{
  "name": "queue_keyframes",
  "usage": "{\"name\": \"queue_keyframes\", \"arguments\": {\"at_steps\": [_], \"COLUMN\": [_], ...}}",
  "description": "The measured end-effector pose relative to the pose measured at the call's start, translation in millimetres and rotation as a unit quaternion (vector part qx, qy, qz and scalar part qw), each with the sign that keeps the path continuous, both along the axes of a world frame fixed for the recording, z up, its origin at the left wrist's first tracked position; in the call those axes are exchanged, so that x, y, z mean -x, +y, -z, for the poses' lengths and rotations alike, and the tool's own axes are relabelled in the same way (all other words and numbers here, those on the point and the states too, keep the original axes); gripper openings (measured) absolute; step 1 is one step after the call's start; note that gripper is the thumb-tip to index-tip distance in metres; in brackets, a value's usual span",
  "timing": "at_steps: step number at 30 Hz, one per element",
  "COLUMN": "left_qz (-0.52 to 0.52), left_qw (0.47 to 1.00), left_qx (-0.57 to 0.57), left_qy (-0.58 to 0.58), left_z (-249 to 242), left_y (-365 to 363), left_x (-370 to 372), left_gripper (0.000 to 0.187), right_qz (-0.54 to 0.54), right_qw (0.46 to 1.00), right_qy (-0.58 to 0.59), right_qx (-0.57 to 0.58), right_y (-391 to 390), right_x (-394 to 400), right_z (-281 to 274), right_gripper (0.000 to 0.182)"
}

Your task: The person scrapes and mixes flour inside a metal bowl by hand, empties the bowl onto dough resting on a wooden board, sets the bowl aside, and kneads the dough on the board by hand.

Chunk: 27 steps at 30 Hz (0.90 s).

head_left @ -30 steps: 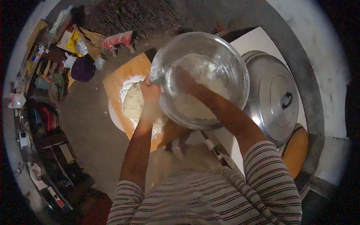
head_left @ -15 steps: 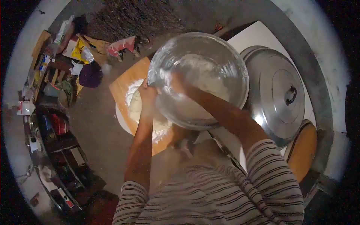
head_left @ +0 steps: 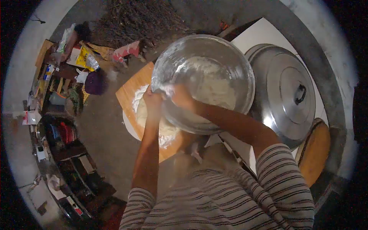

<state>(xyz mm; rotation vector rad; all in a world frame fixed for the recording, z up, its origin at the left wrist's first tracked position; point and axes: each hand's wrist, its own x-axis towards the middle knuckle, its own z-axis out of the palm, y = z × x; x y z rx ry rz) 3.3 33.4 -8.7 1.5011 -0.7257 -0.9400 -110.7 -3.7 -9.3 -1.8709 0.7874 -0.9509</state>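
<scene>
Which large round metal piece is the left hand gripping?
The open bowl, smeared white inside, its rim in the left hand; the other is a domed lid with a dark handle.

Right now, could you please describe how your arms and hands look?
The left sleeve and right sleeve are pale with narrow dark stripes, ending near the elbows. Both forearms are uncovered. The left hand and right hand wear no gloves.

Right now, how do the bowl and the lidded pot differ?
The bowl is open, its floury inside showing; the pot is covered by its lid. The left hand grips the bowl's rim; neither hand touches the pot. Both look round and shiny.
</scene>
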Motion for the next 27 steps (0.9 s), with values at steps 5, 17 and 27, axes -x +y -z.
{"name": "queue_keyframes", "arguments": {"at_steps": [5, 17, 27], "left_qz": [0.003, -0.055, -0.076], "left_qw": [1.000, 0.990, 0.976], "left_qx": [-0.005, 0.029, 0.076], "left_qy": [0.018, -0.130, -0.188], "left_z": [-9, 23, 37], "left_y": [3, 41, 37], "left_x": [1, 33, 28], "left_gripper": [0.031, 0.055, 0.044], "right_qz": [-0.047, 0.023, -0.027], "right_qw": [0.934, 0.755, 0.830], "right_qy": [0.309, 0.568, 0.453], "right_qx": [0.171, 0.326, 0.325], "right_y": [-48, -64, -88], "right_x": [35, 0, 32], "right_z": [54, 55, 141], "right_gripper": [0.021, 0.020, 0.018]}}
